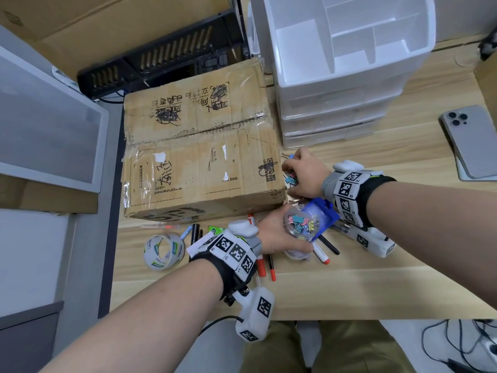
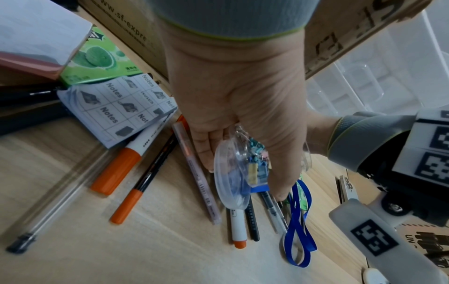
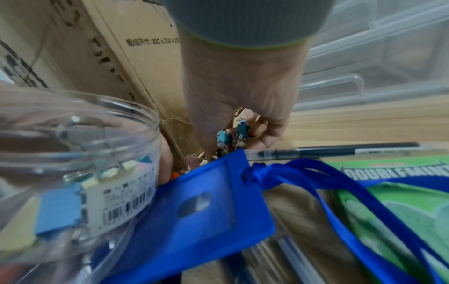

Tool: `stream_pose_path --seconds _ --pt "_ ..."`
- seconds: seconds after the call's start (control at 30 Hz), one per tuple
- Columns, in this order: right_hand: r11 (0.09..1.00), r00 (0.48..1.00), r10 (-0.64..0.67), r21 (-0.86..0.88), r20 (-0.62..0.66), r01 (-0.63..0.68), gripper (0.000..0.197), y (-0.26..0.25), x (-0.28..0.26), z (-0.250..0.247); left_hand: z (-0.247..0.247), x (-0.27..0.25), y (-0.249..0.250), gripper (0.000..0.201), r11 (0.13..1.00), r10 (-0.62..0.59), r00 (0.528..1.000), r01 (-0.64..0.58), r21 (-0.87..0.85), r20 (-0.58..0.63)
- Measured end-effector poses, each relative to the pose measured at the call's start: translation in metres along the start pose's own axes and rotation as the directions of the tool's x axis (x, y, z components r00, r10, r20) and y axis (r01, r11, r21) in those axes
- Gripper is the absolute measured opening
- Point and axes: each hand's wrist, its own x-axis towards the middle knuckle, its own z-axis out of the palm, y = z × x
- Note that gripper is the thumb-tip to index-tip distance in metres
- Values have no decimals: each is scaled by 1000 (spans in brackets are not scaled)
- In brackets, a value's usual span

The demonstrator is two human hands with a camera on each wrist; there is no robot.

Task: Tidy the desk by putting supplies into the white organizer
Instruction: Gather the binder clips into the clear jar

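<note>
My left hand [image 1: 277, 235] [image 2: 264, 134] grips a clear jar [image 1: 301, 224] [image 2: 240, 173] [image 3: 73, 153] of coloured binder clips, tilted just above the desk, its mouth toward my right hand. My right hand [image 1: 304, 173] [image 3: 240, 92] is beside the near right corner of the cardboard box [image 1: 199, 146], fingers curled round a few teal binder clips [image 1: 291, 180] [image 3: 234, 135]. The white organizer [image 1: 336, 84], with open top compartments and clear drawers below, stands behind my right hand. A blue badge holder [image 1: 326, 214] [image 3: 206, 211] with a lanyard [image 2: 297, 230] lies under the jar.
Markers and pens [image 2: 116, 169] lie scattered by the box's front, with a notes pad [image 2: 119, 109] and green gum packs [image 2: 97, 57] [image 3: 401, 201]. A tape roll [image 1: 164, 250] sits at the desk's left edge. A phone [image 1: 470, 141] lies at far right.
</note>
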Motion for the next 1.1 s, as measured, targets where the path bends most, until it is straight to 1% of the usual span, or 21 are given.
stream_pose_path --seconds 0.1,0.27,0.33,0.47,0.6,0.67,0.8,0.97,1.1 --pt "1000 999 24 3 -22 -24 47 -2 1 0 0 0 -1 69 1000 -6 1000 7 16 -13" --pt "998 997 58 -7 -56 -59 30 -5 -3 3 0 -1 1 65 1000 -1 1000 1 2 -16" --pt "998 996 54 -14 -72 -55 30 -4 -5 5 -1 -2 0 61 1000 4 1000 -4 -11 -23" --pt "999 995 54 -1 -83 -54 32 -5 -9 7 -1 -3 -1 62 1000 12 1000 -12 0 -20" --pt "995 993 89 61 -75 -85 33 -6 -10 2 -1 -5 -1 62 1000 18 1000 -18 16 -22" --pt "991 991 111 88 -77 -104 29 -4 -8 -1 -1 -5 -1 60 1000 19 1000 -19 21 -22" --pt "988 987 138 89 -86 -130 22 -3 -8 -4 0 -6 -4 60 1000 21 1000 -21 12 -19" --pt "989 988 128 91 -82 -121 25 -5 -8 -7 0 -6 -7 64 1000 19 999 -20 -21 -38" --pt "996 993 78 38 -84 -75 27 -6 -9 -7 1 -5 -9 64 999 24 998 -26 -23 -58"
